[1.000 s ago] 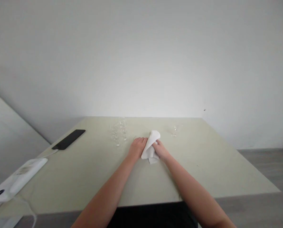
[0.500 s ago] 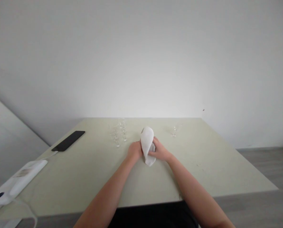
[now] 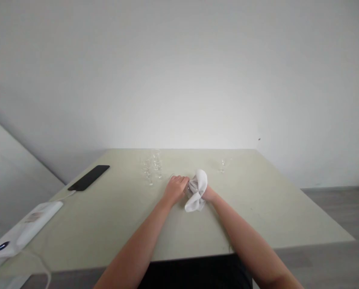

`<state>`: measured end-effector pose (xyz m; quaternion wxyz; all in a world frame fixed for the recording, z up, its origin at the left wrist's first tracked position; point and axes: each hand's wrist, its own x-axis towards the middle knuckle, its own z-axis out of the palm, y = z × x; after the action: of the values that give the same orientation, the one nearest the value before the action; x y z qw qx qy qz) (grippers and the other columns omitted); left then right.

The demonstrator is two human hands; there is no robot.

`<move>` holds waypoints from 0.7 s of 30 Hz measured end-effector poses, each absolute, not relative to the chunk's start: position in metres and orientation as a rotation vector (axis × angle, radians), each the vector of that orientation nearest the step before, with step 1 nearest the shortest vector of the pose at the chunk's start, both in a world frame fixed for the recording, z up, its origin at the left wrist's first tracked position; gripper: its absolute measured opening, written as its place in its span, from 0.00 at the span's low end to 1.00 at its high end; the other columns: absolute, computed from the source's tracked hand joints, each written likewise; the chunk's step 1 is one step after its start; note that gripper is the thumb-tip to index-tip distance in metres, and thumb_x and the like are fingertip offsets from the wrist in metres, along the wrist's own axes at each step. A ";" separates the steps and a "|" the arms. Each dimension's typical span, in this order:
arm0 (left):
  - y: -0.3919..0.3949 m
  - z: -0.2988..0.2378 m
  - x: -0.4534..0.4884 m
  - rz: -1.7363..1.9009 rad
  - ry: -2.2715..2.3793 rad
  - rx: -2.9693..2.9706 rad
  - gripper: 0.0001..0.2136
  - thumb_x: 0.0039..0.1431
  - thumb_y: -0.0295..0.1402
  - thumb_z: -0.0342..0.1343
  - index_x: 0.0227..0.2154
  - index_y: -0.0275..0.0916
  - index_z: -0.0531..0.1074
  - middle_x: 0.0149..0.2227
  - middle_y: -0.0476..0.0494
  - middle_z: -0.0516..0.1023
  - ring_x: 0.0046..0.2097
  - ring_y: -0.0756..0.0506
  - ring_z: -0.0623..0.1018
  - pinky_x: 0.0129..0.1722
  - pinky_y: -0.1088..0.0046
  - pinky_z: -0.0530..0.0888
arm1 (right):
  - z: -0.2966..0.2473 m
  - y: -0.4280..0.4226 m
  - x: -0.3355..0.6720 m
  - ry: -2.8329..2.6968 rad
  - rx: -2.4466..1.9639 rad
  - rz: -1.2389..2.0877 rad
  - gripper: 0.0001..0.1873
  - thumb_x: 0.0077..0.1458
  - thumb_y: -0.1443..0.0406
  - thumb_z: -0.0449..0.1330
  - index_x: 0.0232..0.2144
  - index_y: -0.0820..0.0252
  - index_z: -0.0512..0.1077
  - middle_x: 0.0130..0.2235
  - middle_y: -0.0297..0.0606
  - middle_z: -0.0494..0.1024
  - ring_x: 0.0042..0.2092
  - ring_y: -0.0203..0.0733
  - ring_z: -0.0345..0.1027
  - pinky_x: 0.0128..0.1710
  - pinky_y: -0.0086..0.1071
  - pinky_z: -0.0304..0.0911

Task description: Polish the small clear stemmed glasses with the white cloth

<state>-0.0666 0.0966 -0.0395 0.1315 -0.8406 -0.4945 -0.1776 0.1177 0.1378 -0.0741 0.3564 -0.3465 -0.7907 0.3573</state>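
Observation:
My left hand is closed, its fingers curled round what looks like a small clear glass, which is mostly hidden. A bunched white cloth is wrapped over my right hand and presses against that glass. Of the right hand only the wrist side shows; its fingers are inside the cloth. Both hands are together over the middle of the pale table. A group of clear stemmed glasses stands just behind and left of my left hand. One more small glass stands behind and to the right.
A black phone lies flat near the table's left edge. A white device with a cable lies at the near left corner. A plain wall runs behind the table, and grey floor shows on the right.
The cloth has swung from upright between the hands over to the right, now bunched over my right hand. My left hand has turned slightly and stays closed beside it.

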 end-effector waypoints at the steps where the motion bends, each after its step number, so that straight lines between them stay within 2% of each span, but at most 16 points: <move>1: 0.097 -0.040 -0.066 -0.518 -1.439 -2.432 0.09 0.61 0.24 0.47 0.40 0.38 0.70 0.36 0.39 0.76 0.42 0.40 0.74 0.44 0.62 0.65 | -0.075 0.139 0.118 -2.072 -0.916 0.881 0.04 0.45 0.65 0.63 0.24 0.56 0.70 0.31 0.38 0.77 0.40 0.50 0.71 0.48 0.43 0.68; 5: 0.097 -0.043 -0.064 -0.499 -1.479 -2.439 0.08 0.59 0.23 0.49 0.39 0.38 0.69 0.34 0.41 0.76 0.40 0.41 0.75 0.42 0.63 0.65 | -0.076 0.140 0.118 -2.183 -0.990 0.689 0.06 0.42 0.67 0.64 0.28 0.58 0.72 0.36 0.43 0.78 0.45 0.53 0.71 0.57 0.44 0.62; 11: 0.095 -0.038 -0.064 -0.525 -1.452 -2.414 0.08 0.60 0.24 0.48 0.40 0.37 0.69 0.35 0.40 0.76 0.41 0.41 0.75 0.42 0.63 0.65 | -0.074 0.138 0.117 -2.185 -0.989 0.661 0.05 0.52 0.63 0.58 0.29 0.58 0.73 0.32 0.42 0.77 0.41 0.49 0.72 0.49 0.38 0.69; 14: 0.094 -0.035 -0.065 -0.498 -1.460 -2.426 0.08 0.60 0.23 0.47 0.39 0.38 0.69 0.35 0.40 0.76 0.41 0.40 0.75 0.43 0.62 0.64 | -0.074 0.142 0.119 -2.188 -0.981 0.677 0.06 0.49 0.62 0.61 0.31 0.57 0.74 0.38 0.43 0.79 0.47 0.53 0.72 0.55 0.41 0.65; 17: 0.093 -0.032 -0.065 -0.461 -1.492 -2.472 0.09 0.58 0.22 0.49 0.39 0.38 0.69 0.35 0.40 0.76 0.42 0.40 0.75 0.43 0.62 0.64 | -0.077 0.145 0.122 -2.203 -0.974 0.676 0.11 0.44 0.62 0.64 0.34 0.56 0.75 0.43 0.44 0.79 0.53 0.57 0.69 0.60 0.46 0.58; 21: 0.093 -0.029 -0.067 -0.466 -1.528 -2.537 0.09 0.58 0.23 0.50 0.40 0.39 0.69 0.37 0.40 0.77 0.43 0.40 0.75 0.45 0.62 0.64 | -0.081 0.145 0.121 -2.170 -0.948 0.745 0.09 0.46 0.61 0.63 0.32 0.57 0.75 0.40 0.43 0.79 0.50 0.55 0.70 0.61 0.48 0.57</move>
<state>-0.0668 0.0927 -0.0285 0.0718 -0.8440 -0.5084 -0.1551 0.1209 0.1446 -0.0814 0.3237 -0.3612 -0.8271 0.2839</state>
